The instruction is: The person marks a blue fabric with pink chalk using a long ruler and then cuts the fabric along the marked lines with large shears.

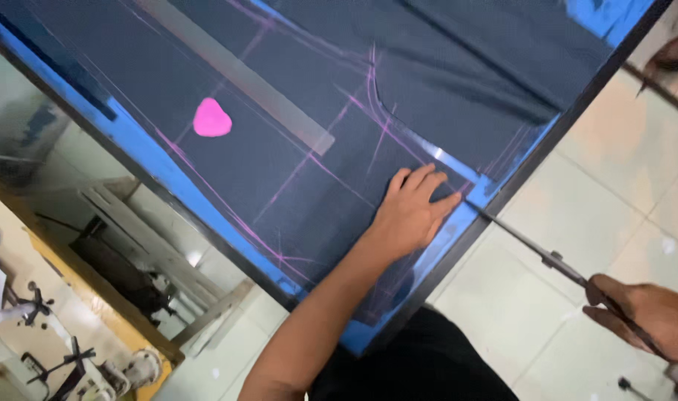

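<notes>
Right hand is gripping scissors, blades entering dark fabric just beyond left hand's flat, spread fingertips. Cutting is starting; next calls for following the pink chalk line. Pink chalk lying farther off.

Dark navy fabric lies flat on the counter, marked with pink chalk lines and partly cut along a curve. Long metal scissors reach in from the right, their blades at the fabric's near right edge.

No packages, labels, signs or screens here.
</notes>
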